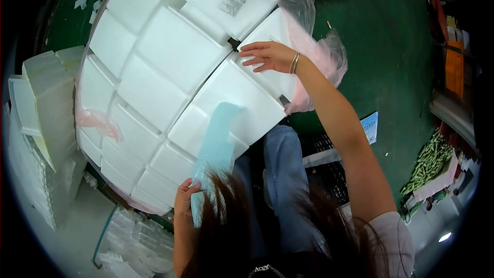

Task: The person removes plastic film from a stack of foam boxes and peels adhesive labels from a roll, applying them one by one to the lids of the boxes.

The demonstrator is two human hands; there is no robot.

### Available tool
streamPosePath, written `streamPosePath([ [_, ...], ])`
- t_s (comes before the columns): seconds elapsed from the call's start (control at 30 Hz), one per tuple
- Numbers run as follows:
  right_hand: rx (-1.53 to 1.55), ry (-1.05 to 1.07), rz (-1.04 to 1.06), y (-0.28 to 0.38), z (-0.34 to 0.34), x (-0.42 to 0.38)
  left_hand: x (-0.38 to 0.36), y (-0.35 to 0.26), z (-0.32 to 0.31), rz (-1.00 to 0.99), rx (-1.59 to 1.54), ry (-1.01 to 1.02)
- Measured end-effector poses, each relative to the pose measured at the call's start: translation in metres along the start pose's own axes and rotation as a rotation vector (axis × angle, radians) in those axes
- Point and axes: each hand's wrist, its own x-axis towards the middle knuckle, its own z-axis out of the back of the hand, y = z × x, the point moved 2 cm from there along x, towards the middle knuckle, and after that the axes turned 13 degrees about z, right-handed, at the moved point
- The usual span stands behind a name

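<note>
- At seven o'clock, the left hand (183, 194) is pinching the blue sheet (216, 141) by its near end.
- The blue sheet is lying over white boxes (257, 105), pointing toward twelve; uneven tugging could be creasing its far end (apparently unheld).
- At one o'clock, the right hand (268, 57) is showing spread fingers, holding nothing.

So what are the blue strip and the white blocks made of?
The blue strip looks like thin, slightly shiny plastic film: it's pale, wrinkled and floppy. The white blocks look smooth, with softly rounded edges; maybe foam or plastic, I can't tell which.
</note>
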Motion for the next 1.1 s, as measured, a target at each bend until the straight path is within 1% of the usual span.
streamPosePath([
  [0.03, 0.036, -0.077, -0.009, 0.0, 0.004, 0.001, -0.001, -0.002, -0.004, 0.037, 0.003, 0.007],
  [0.07, 0.034, -0.074, -0.007, -0.005, 0.011, 0.004, -0.003, -0.005, -0.01, 0.073, 0.004, 0.013],
  [0.1, 0.217, -0.26, 0.211, -0.01, 0.022, 0.008, -0.01, -0.008, -0.015, 0.069, -0.004, 0.009],
  [0.13, 0.399, -0.441, 0.424, -0.015, 0.032, 0.011, -0.022, -0.015, -0.027, 0.001, 0.016, 0.053],
  [0.17, 0.587, -0.589, 0.548, -0.02, 0.043, 0.01, -0.028, -0.021, -0.036, -0.067, 0.038, 0.097],
  [0.2, 0.654, -0.769, 0.622, -0.018, 0.039, 0.003, -0.029, -0.025, -0.038, -0.068, 0.029, 0.094],
  [0.27, 0.703, -0.751, 0.637, -0.033, 0.031, 0.002, -0.032, -0.034, -0.043, -0.09, 0.218, 0.079],
  [0.3, 0.565, -0.719, 0.512, -0.026, 0.007, -0.001, -0.039, -0.041, -0.048, -0.156, 0.304, 0.097],
  [0.33, 0.427, -0.683, 0.392, -0.021, -0.025, -0.007, -0.047, -0.048, -0.056, -0.166, 0.296, 0.098],
  [0.37, 0.082, -0.486, 0.482, -0.024, -0.057, -0.018, -0.054, -0.054, -0.066, -0.204, 0.372, 0.117],
  [0.4, -0.307, -0.174, 0.615, -0.018, -0.101, -0.034, -0.059, -0.06, -0.074, -0.239, 0.45, 0.134],
  [0.43, -0.776, 0.048, 0.58, -0.013, -0.146, -0.058, -0.061, -0.066, -0.079, -0.245, 0.441, 0.13],
  [0.47, -0.786, 0.247, 0.552, 0.001, -0.193, -0.082, -0.064, -0.073, -0.084, -0.34, 0.555, 0.163],
  [0.5, -0.929, 0.481, 0.303, 0.007, -0.216, -0.099, -0.069, -0.078, -0.086, -0.431, 0.674, 0.196],
  [0.53, -1.037, 0.547, 0.233, 0.009, -0.233, -0.108, -0.077, -0.085, -0.084, -0.434, 0.676, 0.194],
  [0.6, -1.016, 0.249, 0.223, 0.013, -0.245, -0.133, -0.097, -0.102, -0.08, -0.571, 0.623, 0.286],
  [0.67, -0.851, 0.055, 0.139, 0.025, -0.244, -0.158, -0.113, -0.119, -0.052, -0.64, 0.496, 0.23],
  [0.7, -0.623, -0.062, 0.088, 0.028, -0.241, -0.172, -0.118, -0.129, -0.031, -0.7, 0.446, 0.196],
  [0.73, -0.391, -0.175, 0.037, 0.028, -0.239, -0.185, -0.127, -0.138, -0.013, -0.716, 0.405, 0.146],
  [0.8, -0.244, -0.348, 0.086, 0.025, -0.236, -0.201, -0.134, -0.152, 0.019, -0.693, 0.389, 0.18],
  [0.83, -0.238, -0.381, 0.085, 0.021, -0.232, -0.207, -0.134, -0.16, 0.031, -0.69, 0.387, 0.179],
  [0.9, -0.229, -0.413, 0.074, 0.018, -0.223, -0.214, -0.126, -0.167, 0.046, -0.594, 0.675, 0.139],
  [0.93, -0.215, -0.449, 0.072, 0.017, -0.217, -0.218, -0.119, -0.171, 0.051, -0.586, 0.673, 0.142],
  [1.0, -0.188, -0.476, 0.068, 0.011, -0.207, -0.22, -0.101, -0.18, 0.065, -0.565, 0.523, 0.007],
  [1.03, -0.227, -0.532, 0.043, 0.005, -0.198, -0.22, -0.09, -0.187, 0.074, -0.573, 0.502, -0.011],
  [1.07, -0.267, -0.582, 0.02, -0.001, -0.184, -0.219, -0.081, -0.194, 0.081, -0.573, 0.5, -0.018],
  [1.1, -0.276, -0.597, 0.05, -0.017, -0.154, -0.227, -0.078, -0.199, 0.085, -0.602, 0.516, -0.091],
])
